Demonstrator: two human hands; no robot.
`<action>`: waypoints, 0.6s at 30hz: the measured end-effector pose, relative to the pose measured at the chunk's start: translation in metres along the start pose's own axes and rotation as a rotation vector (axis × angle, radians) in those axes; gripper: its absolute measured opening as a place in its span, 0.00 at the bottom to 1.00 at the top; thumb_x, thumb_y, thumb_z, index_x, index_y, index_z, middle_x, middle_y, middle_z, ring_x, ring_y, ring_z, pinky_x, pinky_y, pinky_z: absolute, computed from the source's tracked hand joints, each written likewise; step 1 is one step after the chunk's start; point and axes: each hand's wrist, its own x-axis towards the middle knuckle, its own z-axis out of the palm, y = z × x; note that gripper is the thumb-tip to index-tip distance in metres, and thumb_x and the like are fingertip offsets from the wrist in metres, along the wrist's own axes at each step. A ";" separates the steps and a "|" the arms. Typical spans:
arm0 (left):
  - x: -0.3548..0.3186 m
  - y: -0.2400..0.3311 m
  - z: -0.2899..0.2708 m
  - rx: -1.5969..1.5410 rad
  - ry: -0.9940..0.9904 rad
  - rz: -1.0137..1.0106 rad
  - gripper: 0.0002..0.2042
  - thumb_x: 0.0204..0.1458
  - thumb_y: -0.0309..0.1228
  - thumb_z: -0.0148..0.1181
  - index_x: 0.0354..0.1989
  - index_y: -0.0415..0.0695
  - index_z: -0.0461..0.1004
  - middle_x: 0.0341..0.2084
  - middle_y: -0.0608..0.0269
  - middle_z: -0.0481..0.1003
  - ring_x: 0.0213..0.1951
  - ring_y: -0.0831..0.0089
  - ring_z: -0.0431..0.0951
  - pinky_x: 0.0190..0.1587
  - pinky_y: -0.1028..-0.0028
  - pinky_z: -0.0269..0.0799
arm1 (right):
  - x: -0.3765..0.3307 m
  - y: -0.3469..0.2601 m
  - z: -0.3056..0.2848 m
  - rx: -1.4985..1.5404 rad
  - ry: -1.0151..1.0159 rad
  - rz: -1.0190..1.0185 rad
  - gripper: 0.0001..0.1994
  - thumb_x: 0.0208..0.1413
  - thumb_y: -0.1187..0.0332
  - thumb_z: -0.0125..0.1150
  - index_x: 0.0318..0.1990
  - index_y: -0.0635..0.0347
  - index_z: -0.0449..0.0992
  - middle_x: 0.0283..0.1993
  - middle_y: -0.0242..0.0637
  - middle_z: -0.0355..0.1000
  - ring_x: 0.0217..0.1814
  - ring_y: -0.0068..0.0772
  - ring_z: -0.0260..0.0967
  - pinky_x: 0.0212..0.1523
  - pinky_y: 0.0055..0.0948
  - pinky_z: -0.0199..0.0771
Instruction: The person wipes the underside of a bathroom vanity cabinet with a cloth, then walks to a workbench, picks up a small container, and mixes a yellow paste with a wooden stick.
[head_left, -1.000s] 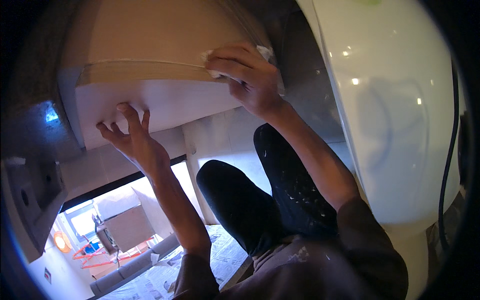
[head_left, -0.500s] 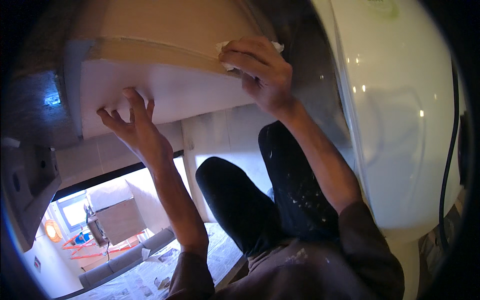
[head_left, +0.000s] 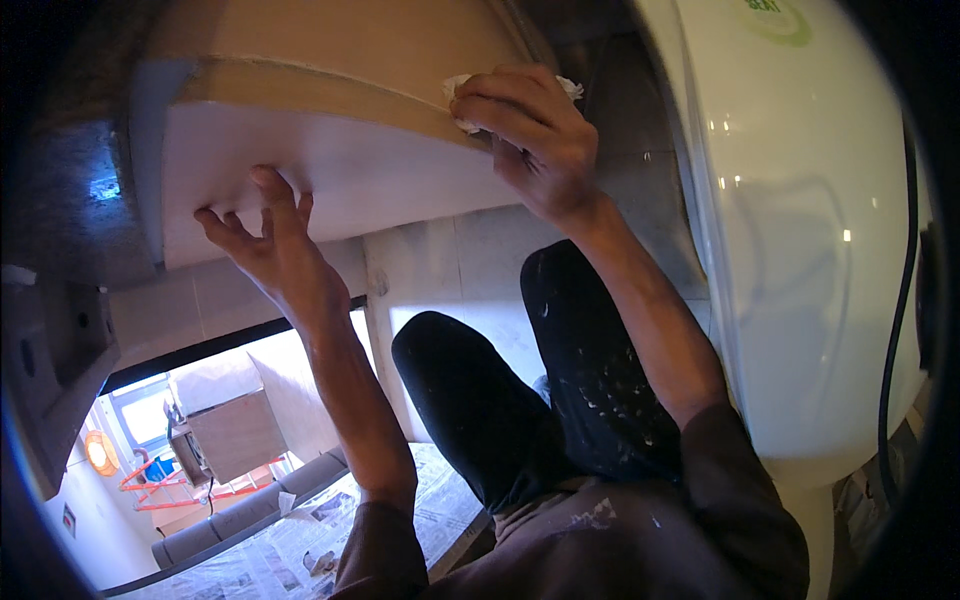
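My left hand [head_left: 275,245] has its fingers spread, their tips resting on the pale pinkish face of a panel [head_left: 390,172]. Along the upper border of that face runs a tan wooden edge strip [head_left: 300,92]. My right hand [head_left: 540,140] is closed on a crumpled white tissue or cloth [head_left: 462,95], which sticks out on both sides of the fingers. The tissue touches the right part of the edge strip. I cannot tell exactly what material it is.
A glossy white curved fixture [head_left: 800,250] stands close on the right, with a black cable [head_left: 900,320] beside it. My bent knees [head_left: 450,380] are below the panel. A surface covered in newspaper [head_left: 300,550] lies at lower left. A dark bracket-like part [head_left: 60,360] juts in at far left.
My right hand has shifted slightly to the right with the tissue, along the panel's edge. My left hand stays against the panel. The whole view has tilted a little.
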 end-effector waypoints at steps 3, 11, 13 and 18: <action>0.000 0.004 0.003 -0.057 -0.023 -0.013 0.56 0.47 0.60 0.65 0.73 0.49 0.33 0.69 0.37 0.39 0.66 0.38 0.58 0.59 0.46 0.69 | -0.010 0.004 -0.004 -0.017 -0.020 0.004 0.20 0.37 0.83 0.70 0.41 0.51 0.81 0.48 0.31 0.77 0.52 0.39 0.73 0.49 0.34 0.80; 0.002 0.004 0.002 -0.026 -0.019 -0.015 0.54 0.49 0.62 0.62 0.73 0.44 0.37 0.69 0.35 0.43 0.68 0.41 0.56 0.56 0.51 0.75 | -0.017 0.011 -0.006 0.051 -0.007 0.108 0.20 0.38 0.82 0.69 0.42 0.53 0.81 0.48 0.35 0.77 0.53 0.39 0.73 0.53 0.35 0.79; -0.001 0.007 0.004 -0.018 -0.035 -0.018 0.54 0.49 0.62 0.62 0.73 0.44 0.36 0.69 0.35 0.43 0.68 0.41 0.56 0.56 0.52 0.75 | -0.048 0.026 -0.011 0.035 -0.039 0.227 0.18 0.39 0.83 0.67 0.41 0.55 0.82 0.46 0.36 0.77 0.51 0.39 0.74 0.51 0.34 0.78; -0.002 0.003 -0.003 0.063 0.013 -0.032 0.54 0.49 0.64 0.60 0.73 0.43 0.36 0.69 0.34 0.43 0.68 0.43 0.56 0.56 0.53 0.74 | 0.016 -0.003 0.004 0.138 -0.026 0.103 0.19 0.35 0.83 0.70 0.40 0.57 0.81 0.46 0.37 0.77 0.50 0.39 0.74 0.51 0.35 0.78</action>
